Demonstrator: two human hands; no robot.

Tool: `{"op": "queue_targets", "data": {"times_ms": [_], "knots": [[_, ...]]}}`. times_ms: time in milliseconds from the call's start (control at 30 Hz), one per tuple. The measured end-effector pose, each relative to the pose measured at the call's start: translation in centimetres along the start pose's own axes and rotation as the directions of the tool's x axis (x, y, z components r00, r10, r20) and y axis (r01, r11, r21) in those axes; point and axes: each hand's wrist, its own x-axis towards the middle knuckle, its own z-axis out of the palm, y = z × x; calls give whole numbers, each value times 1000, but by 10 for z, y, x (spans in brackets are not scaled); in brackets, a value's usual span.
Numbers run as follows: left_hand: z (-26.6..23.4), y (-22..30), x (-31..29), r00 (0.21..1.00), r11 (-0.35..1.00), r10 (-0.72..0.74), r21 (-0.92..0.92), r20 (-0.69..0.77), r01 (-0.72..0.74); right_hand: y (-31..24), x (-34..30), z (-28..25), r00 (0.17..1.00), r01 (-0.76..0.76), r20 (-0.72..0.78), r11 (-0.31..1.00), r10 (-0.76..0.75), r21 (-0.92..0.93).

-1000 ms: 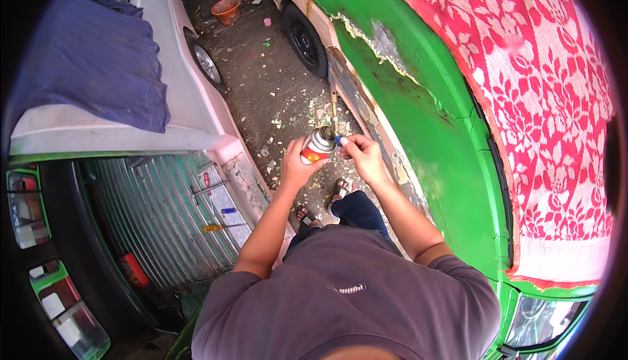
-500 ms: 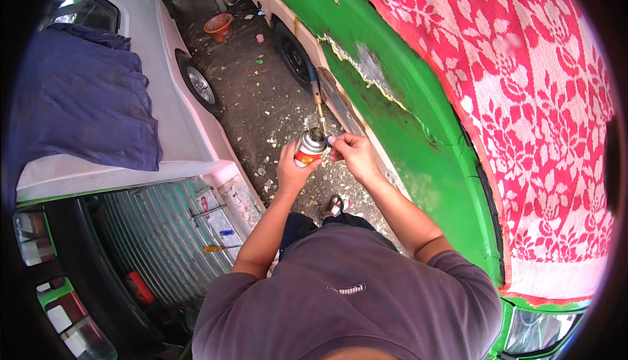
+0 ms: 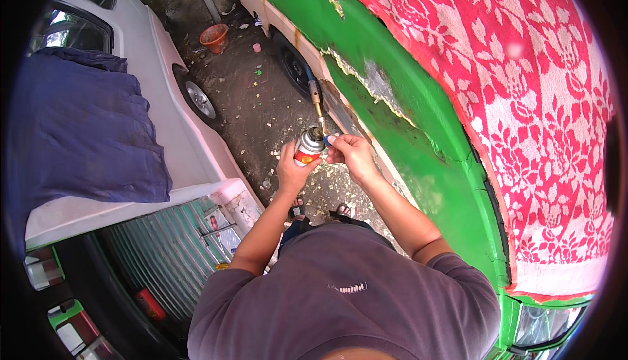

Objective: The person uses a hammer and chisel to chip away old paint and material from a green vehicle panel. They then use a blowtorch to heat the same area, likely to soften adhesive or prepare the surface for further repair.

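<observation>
1. In the head view, the person stood between two vehicles, both forearms raised in front of a grey-purple shirt [image 3: 340,294]
2. The left hand [image 3: 292,170] was wrapped around a small gas canister [image 3: 307,149] with a silver top and a red and white body, gripping it from below and behind, held roughly upright
3. The right hand [image 3: 353,154] was closed at the canister's top, fingertips pinched on a small blue and white part at the foot of the torch nozzle [image 3: 318,108]; what exactly the fingers gripped was too small to tell
4. The brass nozzle rose from the canister, away from the person, towards the green car [image 3: 418,144] on the right
5. That car's paint was chipped along a ragged line, with a bare grey patch [image 3: 383,88] showing, and a red and white flowered cloth [image 3: 523,98] lay over its top
6. To the left stood a white car [image 3: 163,98] with a dark blue cloth [image 3: 78,137] over it
7. An orange pot [image 3: 214,37] sat on the dirt ground [image 3: 255,98] further off, well apart from the hands
</observation>
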Motion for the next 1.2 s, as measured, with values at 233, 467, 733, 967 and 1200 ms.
{"op": "queue_targets", "data": {"times_ms": [233,467,733,967,1200], "knots": [[-6,-19,23,999,999,26,-29,32,-25,-5,14,18,1000,-20,-15,998,21,55],[-9,-30,32,999,999,22,-32,46,-20,-3,22,27,999,-31,-27,995,34,95],[-11,-30,39,998,998,43,-47,54,-40,-3,26,30,999,-35,-27,991,39,132],[-8,-32,42,998,997,42,-64,51,-38,-4,29,29,999,-36,-33,991,41,129],[-6,-34,43,998,997,43,-59,45,-40,-5,31,30,998,-27,-53,995,33,97]]}}
